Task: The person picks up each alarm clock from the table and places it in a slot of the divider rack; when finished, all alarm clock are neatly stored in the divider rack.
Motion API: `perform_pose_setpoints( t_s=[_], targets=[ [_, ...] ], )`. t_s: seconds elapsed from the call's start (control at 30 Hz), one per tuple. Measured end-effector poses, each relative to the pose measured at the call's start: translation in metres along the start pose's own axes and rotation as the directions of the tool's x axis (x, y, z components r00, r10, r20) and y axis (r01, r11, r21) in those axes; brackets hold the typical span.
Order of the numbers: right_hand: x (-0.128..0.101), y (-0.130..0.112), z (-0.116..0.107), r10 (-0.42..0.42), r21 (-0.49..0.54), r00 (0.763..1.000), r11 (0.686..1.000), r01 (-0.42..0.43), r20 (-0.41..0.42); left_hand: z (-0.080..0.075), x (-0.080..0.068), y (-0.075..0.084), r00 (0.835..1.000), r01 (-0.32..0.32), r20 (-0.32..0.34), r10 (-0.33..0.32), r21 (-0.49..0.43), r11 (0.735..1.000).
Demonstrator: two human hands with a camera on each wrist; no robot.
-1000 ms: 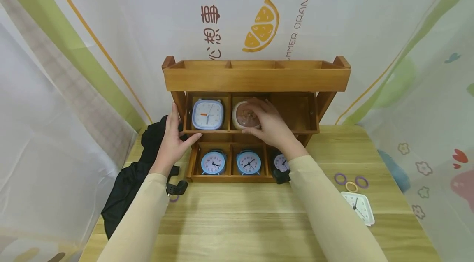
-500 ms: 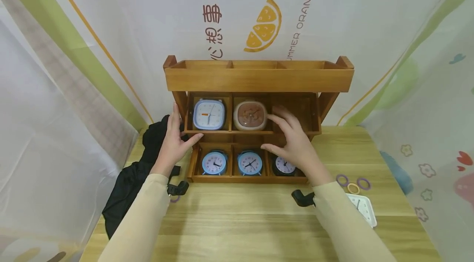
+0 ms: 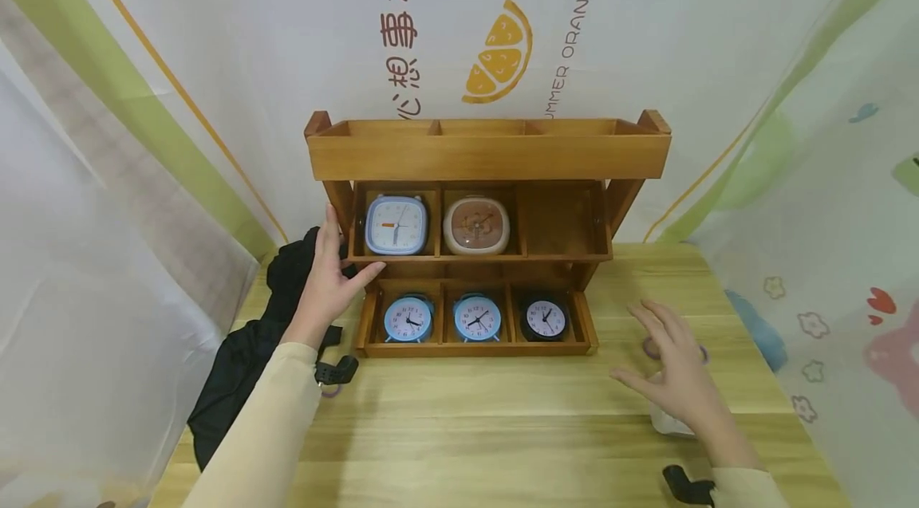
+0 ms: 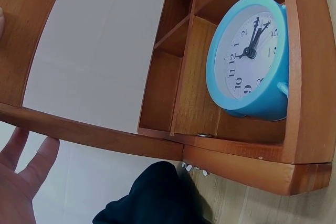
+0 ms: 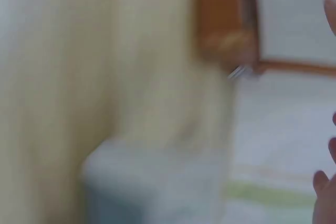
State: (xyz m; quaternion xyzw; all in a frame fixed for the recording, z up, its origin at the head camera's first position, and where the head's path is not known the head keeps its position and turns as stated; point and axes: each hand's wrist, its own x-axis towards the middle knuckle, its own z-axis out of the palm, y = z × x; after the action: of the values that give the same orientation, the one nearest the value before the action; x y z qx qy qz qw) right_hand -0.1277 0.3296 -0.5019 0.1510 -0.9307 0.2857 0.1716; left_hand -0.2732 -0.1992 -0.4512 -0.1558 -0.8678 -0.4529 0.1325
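A brown wooden shelf rack point(image 3: 488, 157) stands on the table with clocks in its lower two tiers. My left hand point(image 3: 326, 285) rests on the rack's left side, fingers straight along the side and thumb at the middle tier's front edge. Beside that thumb sits a square blue-rimmed clock point(image 3: 396, 226); a rounded brown-faced clock point(image 3: 477, 226) fills the compartment to its right. My right hand point(image 3: 678, 368) holds nothing, fingers spread apart, over a white square clock point(image 3: 669, 422) on the table, which it largely hides. The right wrist view is blurred.
Two blue round clocks point(image 3: 408, 319) and a black round clock point(image 3: 546, 320) occupy the bottom tier. Black cloth point(image 3: 244, 364) lies left of the rack. A purple ring point(image 3: 704, 354) shows behind my right hand, another point(image 3: 330, 391) near my left wrist. Printed curtains point(image 3: 811, 253) surround the table.
My right hand has left the brown-faced clock in the middle tier and moved right and down to above the white clock. My left hand stays at the rack's side.
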Motion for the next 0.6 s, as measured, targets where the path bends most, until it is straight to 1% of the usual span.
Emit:
perform_pose_setpoints(
  t_s=[0.07,0.17,0.3,0.37,0.47,0.6],
  targets=[
    [-0.023,0.014,-0.001,0.036,-0.004,0.998,0.999,-0.036,0.049,-0.002,-0.001,0.0,1.0,0.001,0.006,-0.001,0.001,1.0],
    [-0.049,0.031,-0.004,0.042,-0.008,0.996,0.999,-0.041,0.082,-0.002,-0.003,0.0,1.0,0.009,0.003,-0.009,-0.004,1.0],
    [-0.076,0.046,-0.005,0.03,-0.021,0.996,0.999,-0.028,0.08,-0.001,-0.005,-0.001,1.0,0.015,0.003,-0.015,-0.015,1.0],
    [-0.086,0.051,-0.005,0.022,-0.028,0.997,0.999,-0.02,0.073,-0.001,-0.005,-0.001,1.0,0.017,0.012,-0.017,-0.019,1.0],
    [-0.095,0.058,-0.004,0.007,-0.047,0.999,0.999,-0.005,0.049,-0.001,-0.005,0.001,1.0,0.017,0.014,-0.017,-0.025,1.0],
    [-0.099,0.06,-0.004,0.043,-0.03,0.998,0.999,-0.041,0.042,-0.002,-0.004,0.004,1.0,0.017,0.01,-0.017,-0.023,1.0]
  ],
)
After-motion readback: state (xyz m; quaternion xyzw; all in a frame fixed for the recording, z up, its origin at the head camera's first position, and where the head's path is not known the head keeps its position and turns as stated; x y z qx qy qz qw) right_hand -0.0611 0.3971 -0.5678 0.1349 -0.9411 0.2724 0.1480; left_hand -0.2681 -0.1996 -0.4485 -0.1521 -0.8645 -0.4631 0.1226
